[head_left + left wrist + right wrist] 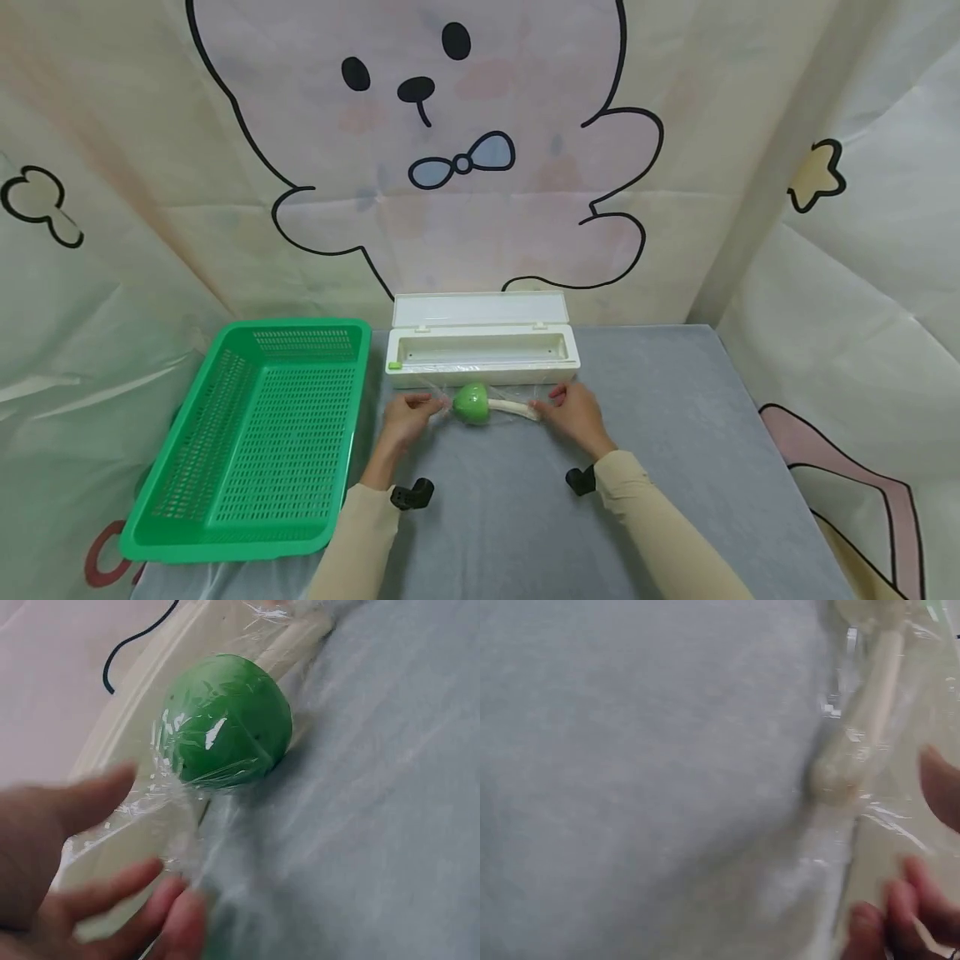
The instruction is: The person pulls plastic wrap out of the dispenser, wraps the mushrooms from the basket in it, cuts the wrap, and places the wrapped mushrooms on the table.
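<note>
A green ball on a cream handle lies on the grey table, just in front of the white dispenser box. Clear cling film is draped over it. My left hand pinches the film at the ball's left side. My right hand pinches the film at the handle's end. The left wrist view has the film stretched tight over the ball, with my thumb and fingers curled on the film. The right wrist view is blurred; it gives the handle under film and my fingertips.
An open white cling-film dispenser box stands behind the ball, lid up. A green perforated basket sits at the left of the table. A printed cloth backdrop hangs behind and at both sides. Grey table cloth extends to the right.
</note>
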A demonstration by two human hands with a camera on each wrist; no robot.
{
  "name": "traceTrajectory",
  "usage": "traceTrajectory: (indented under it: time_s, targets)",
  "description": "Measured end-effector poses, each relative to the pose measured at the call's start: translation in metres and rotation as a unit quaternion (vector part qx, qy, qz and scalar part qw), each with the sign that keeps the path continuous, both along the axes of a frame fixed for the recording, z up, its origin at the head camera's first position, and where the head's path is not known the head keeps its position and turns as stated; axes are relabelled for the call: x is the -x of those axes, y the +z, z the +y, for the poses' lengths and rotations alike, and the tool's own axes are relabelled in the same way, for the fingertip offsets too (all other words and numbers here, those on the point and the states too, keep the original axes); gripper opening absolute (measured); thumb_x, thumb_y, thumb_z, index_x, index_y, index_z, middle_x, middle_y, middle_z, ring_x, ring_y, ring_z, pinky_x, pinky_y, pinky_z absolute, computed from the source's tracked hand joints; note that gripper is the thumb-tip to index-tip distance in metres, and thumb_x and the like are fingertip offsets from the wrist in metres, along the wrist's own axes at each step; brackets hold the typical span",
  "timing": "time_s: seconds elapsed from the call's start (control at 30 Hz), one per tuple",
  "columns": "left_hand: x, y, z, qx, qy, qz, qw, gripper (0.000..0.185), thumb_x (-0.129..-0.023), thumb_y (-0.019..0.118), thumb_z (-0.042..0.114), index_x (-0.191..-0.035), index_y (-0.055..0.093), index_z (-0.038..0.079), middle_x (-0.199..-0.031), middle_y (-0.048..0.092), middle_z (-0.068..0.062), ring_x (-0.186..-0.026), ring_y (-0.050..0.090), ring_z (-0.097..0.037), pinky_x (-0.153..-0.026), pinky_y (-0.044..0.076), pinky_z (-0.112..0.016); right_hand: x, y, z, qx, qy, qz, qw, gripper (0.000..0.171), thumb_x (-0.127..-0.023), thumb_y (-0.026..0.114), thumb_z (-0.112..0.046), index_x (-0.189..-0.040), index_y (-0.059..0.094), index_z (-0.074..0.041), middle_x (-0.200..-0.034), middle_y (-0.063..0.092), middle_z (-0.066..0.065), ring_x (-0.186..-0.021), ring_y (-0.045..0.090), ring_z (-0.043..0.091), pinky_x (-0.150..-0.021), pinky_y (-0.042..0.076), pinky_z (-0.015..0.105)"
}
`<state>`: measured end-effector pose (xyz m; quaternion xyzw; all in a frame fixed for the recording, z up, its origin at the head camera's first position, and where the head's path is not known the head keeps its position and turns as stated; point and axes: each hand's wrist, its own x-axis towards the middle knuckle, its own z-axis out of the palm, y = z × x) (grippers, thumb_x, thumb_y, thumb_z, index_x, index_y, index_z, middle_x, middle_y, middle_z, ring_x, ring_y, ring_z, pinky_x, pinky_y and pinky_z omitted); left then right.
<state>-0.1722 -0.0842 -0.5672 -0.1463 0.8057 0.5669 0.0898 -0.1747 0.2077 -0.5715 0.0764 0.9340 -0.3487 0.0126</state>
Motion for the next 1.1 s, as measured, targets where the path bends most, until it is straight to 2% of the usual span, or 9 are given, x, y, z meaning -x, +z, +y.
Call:
traceTrajectory:
  time_s: [0.1, 0.2, 0.33, 0.43, 0.5, 0.6, 0.73, 0.87, 1.1]
  targets:
    - [-0.001, 0.007, 0.0, 0.075, 0.06, 0.071, 0.9928, 0.035, -0.09, 0.078, 0.027, -0.104, 0.07, -0.004, -0.098, 0.066, -0.019, -0.09, 0.061, -0.032, -0.077, 0.049, -0.045, 0.006, 0.007, 0.002, 0.005, -0.036, 0.074, 0.997, 0.043, -0.084, 0.084, -0.036, -0.087, 0.058, -0.002, -0.081, 0.053, 0.01, -0.072, 0.049, 0.025, -0.066, 0.039, 0.038]
    - [0.0, 0.011, 0.0, 0.121, 0.089, 0.166, 0.9746, 0.032, -0.09, 0.08, 0.024, -0.101, 0.068, -0.003, -0.096, 0.059, -0.02, -0.089, 0.056, -0.034, -0.078, 0.044, -0.048, 0.012, 0.013, 0.004, 0.03, -0.054, 0.142, 0.988, 0.041, -0.084, 0.085, -0.031, -0.092, 0.059, 0.0, -0.09, 0.046, 0.014, -0.082, 0.044, 0.03, -0.072, 0.035, 0.041]
    - [0.008, 0.011, -0.001, 0.149, 0.062, 0.276, 0.9477, 0.037, -0.089, 0.081, 0.023, -0.113, 0.069, -0.003, -0.109, 0.054, -0.022, -0.103, 0.051, -0.038, -0.088, 0.043, -0.053, 0.02, 0.019, 0.006, 0.069, -0.047, 0.167, 0.982, 0.041, -0.084, 0.086, -0.027, -0.11, 0.069, 0.001, -0.11, 0.044, 0.019, -0.105, 0.042, 0.035, -0.086, 0.037, 0.049]
    - [0.018, 0.008, -0.005, 0.169, 0.046, 0.311, 0.9341, 0.043, -0.089, 0.081, 0.023, -0.12, 0.07, -0.004, -0.124, 0.052, -0.026, -0.118, 0.048, -0.044, -0.098, 0.04, -0.059, 0.026, 0.02, 0.009, 0.084, -0.028, 0.143, 0.986, 0.044, -0.085, 0.085, -0.027, -0.118, 0.072, -0.001, -0.127, 0.044, 0.024, -0.12, 0.04, 0.039, -0.097, 0.036, 0.055]
    - [0.025, 0.004, -0.008, 0.17, 0.044, 0.306, 0.9356, 0.047, -0.088, 0.082, 0.023, -0.123, 0.069, -0.005, -0.135, 0.048, -0.03, -0.126, 0.044, -0.047, -0.103, 0.038, -0.061, 0.029, 0.019, 0.01, 0.087, -0.012, 0.12, 0.989, 0.046, -0.086, 0.085, -0.028, -0.121, 0.072, -0.001, -0.135, 0.042, 0.027, -0.127, 0.04, 0.043, -0.101, 0.036, 0.058]
    - [0.032, -0.003, -0.012, 0.15, 0.049, 0.273, 0.949, 0.047, -0.087, 0.083, 0.022, -0.122, 0.069, -0.006, -0.144, 0.041, -0.032, -0.134, 0.039, -0.048, -0.108, 0.035, -0.061, 0.033, 0.016, 0.011, 0.085, 0.004, 0.09, 0.992, 0.045, -0.086, 0.084, -0.027, -0.12, 0.073, 0.0, -0.143, 0.039, 0.031, -0.132, 0.038, 0.045, -0.105, 0.035, 0.06]
    - [0.037, -0.01, -0.015, 0.098, 0.06, 0.236, 0.9649, 0.038, -0.084, 0.086, 0.017, -0.111, 0.071, -0.005, -0.146, 0.041, -0.034, -0.137, 0.038, -0.05, -0.111, 0.033, -0.061, 0.035, 0.012, 0.013, 0.072, 0.008, 0.085, 0.994, 0.04, -0.084, 0.086, -0.022, -0.114, 0.075, 0.002, -0.142, 0.041, 0.032, -0.132, 0.04, 0.046, -0.107, 0.035, 0.06]
    - [0.04, -0.013, -0.018, 0.08, 0.063, 0.24, 0.9654, 0.032, -0.08, 0.088, 0.014, -0.101, 0.072, -0.003, -0.141, 0.047, -0.034, -0.134, 0.041, -0.053, -0.111, 0.033, -0.061, 0.035, 0.011, 0.015, 0.063, 0.005, 0.092, 0.994, 0.038, -0.084, 0.086, -0.021, -0.112, 0.075, 0.002, -0.141, 0.042, 0.032, -0.131, 0.041, 0.048, -0.106, 0.036, 0.061]
    - [0.042, -0.014, -0.026, 0.101, 0.039, 0.247, 0.963, 0.031, -0.078, 0.089, 0.014, -0.101, 0.075, -0.002, -0.137, 0.052, -0.033, -0.131, 0.045, -0.051, -0.109, 0.036, -0.06, 0.035, 0.011, 0.018, 0.049, 0.012, 0.1, 0.994, 0.036, -0.083, 0.086, -0.021, -0.111, 0.076, 0.001, -0.136, 0.045, 0.032, -0.127, 0.045, 0.047, -0.102, 0.04, 0.06]
